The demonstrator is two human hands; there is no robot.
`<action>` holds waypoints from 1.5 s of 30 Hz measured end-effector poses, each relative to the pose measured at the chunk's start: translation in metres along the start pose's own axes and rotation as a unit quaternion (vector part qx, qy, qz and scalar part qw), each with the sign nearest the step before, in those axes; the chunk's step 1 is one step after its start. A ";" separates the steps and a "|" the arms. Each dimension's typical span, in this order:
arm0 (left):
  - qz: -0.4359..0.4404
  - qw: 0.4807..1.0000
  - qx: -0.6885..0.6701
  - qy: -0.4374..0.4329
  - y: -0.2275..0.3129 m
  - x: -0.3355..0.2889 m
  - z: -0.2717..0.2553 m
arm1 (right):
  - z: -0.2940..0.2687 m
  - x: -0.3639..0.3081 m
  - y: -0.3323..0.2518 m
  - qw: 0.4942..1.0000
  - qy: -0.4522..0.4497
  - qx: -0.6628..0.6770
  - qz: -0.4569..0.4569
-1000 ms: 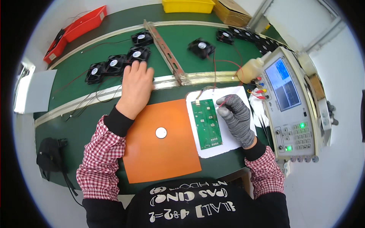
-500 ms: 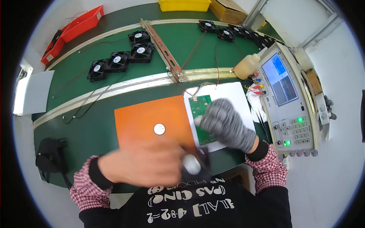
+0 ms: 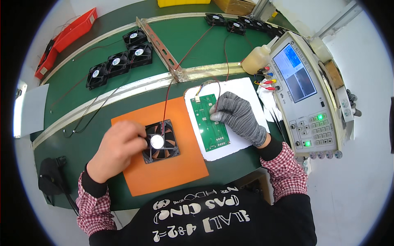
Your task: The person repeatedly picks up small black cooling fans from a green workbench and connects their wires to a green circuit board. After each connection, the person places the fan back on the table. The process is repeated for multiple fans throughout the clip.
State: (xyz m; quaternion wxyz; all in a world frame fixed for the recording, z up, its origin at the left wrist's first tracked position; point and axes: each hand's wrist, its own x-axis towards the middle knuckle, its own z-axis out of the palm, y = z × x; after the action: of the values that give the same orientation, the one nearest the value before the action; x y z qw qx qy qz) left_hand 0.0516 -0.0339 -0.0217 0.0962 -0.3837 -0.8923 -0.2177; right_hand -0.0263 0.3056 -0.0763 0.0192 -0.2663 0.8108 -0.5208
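A black cooling fan (image 3: 170,152) with a white round label lies on the orange pad (image 3: 184,174). My bare left hand (image 3: 117,149) is at its left edge, bent fingers closed on the frame. A thin red and dark wire runs up from the fan. My right hand (image 3: 240,117), in a grey knitted glove, pinches a thin wire above the green circuit board (image 3: 209,131); the wire's end is hidden by the fingers. The board lies on a white sheet (image 3: 238,151), with a small white connector and coloured wires at its top.
A test meter (image 3: 303,110) with a lit screen stands at right, beside a plastic bottle (image 3: 256,59). Several fans (image 3: 117,61) sit beyond the metal rail, others (image 3: 236,26) farther right. Red bins (image 3: 76,30) stand far left; a black bag-like thing (image 3: 52,176) lies near left.
My left hand has moved up and left, bringing the fan from the pad's near right corner onto the orange pad. My right hand now pinches a wire over the board. The view has shifted slightly.
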 end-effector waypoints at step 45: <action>-0.285 0.945 0.157 -0.029 -0.151 0.135 0.028 | -0.002 -0.002 0.002 0.988 0.101 0.106 0.049</action>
State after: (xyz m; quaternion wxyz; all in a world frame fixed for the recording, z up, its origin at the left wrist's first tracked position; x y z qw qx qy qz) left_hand -0.1511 -0.0263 -0.0485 0.0633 -0.0994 -0.9896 -0.0825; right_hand -0.0260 0.3084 -0.0774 -0.0096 -0.1689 0.7609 -0.6264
